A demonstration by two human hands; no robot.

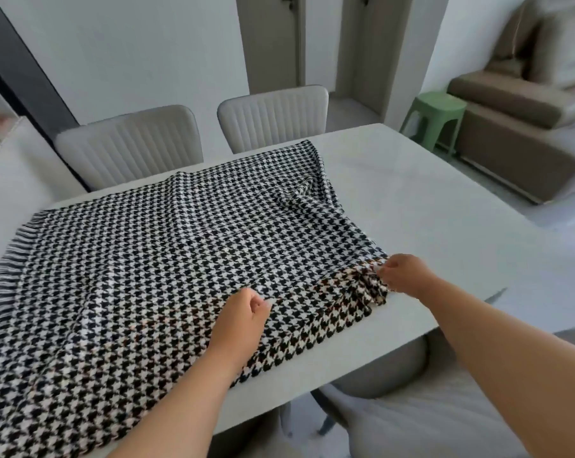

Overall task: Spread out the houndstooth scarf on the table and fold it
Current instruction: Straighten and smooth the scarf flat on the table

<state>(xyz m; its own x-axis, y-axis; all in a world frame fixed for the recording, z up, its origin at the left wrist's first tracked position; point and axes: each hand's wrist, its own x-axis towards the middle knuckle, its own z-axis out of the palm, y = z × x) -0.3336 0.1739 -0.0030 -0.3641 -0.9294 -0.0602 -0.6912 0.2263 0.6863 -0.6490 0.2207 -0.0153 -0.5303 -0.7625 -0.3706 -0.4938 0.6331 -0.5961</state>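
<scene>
The black-and-white houndstooth scarf [167, 252] lies spread over the white table [428, 206], its fringe at the left edge. A raised fold wrinkles its far right corner. My left hand [243, 320] is curled on the scarf's near edge, pinching the cloth there. At the near right corner, my right hand [406, 276] pinches the bunched corner of the scarf. Both forearms reach in from the lower right.
Two pale ribbed chairs [273, 115] stand at the table's far side. A green stool [436, 115] and a brown sofa [517, 104] are at the back right. Another chair's seat [411, 421] sits below the table's near edge.
</scene>
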